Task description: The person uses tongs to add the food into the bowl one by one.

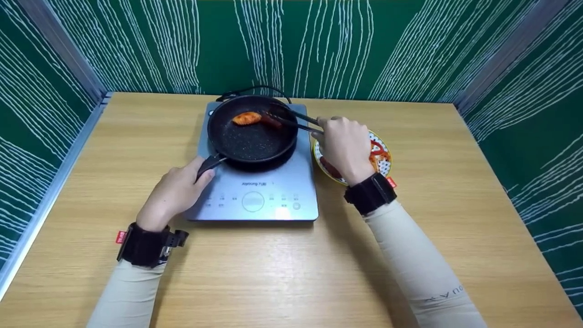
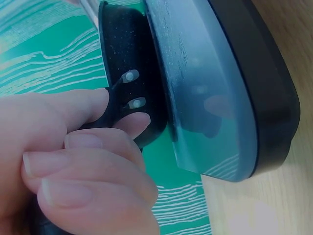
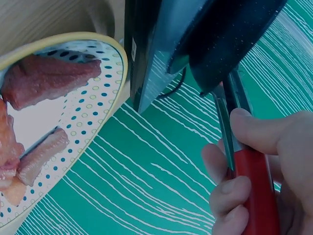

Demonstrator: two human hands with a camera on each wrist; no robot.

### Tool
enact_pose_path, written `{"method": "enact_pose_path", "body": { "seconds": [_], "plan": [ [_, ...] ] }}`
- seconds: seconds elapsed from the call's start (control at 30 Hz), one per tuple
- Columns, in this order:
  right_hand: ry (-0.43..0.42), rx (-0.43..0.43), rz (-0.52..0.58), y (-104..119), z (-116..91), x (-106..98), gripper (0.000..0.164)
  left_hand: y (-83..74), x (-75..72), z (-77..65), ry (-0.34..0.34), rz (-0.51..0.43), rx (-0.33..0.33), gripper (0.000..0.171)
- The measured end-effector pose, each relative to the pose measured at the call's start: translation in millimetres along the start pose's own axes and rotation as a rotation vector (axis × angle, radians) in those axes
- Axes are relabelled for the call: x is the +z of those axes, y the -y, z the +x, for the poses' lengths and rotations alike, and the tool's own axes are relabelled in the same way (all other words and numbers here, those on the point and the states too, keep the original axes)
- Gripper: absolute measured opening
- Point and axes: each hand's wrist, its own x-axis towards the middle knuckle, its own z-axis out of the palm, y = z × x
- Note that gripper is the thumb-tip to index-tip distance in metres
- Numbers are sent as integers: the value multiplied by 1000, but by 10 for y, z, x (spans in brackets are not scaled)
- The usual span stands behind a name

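my left fingers (image 2: 98, 169) curl round the slim black handle (image 1: 210, 164) of the round black frying pan (image 1: 255, 146), my right fingers (image 3: 230, 193) round red-handled metal tongs (image 3: 253, 181), tips by the elongated dark-red food piece (image 1: 271, 120) inside, probably light, soft, slippery, best pinched mid-length.

Before me, a pale wood-grain table (image 1: 255, 273) spans most of the frame. On it, at upper centre, sits a silver Joyoung induction cooktop (image 1: 273, 184); just right of it, a yellow-rimmed, dotted plate (image 3: 100, 100).
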Motion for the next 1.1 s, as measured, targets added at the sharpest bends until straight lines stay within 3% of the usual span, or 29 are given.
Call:
{"method": "enact_pose_path", "body": {
  "seconds": [0.23, 0.47, 0.77, 1.1],
  "plan": [
    [-64, -5, 30, -152, -131, -200, 31, 5, 15, 1, -2, 15, 1, 28],
    [-75, 44, 112, -619, -409, -437, 30, -3, 12, -2, 10, 3, -12, 29],
    [57, 174, 192, -1231, -786, -464, 44, 6, -1, 16, 13, 22, -21, 27],
    [170, 258, 204, -1561, -994, -285, 36, 8, 11, 19, 8, 22, -17, 26]
  ]
}}
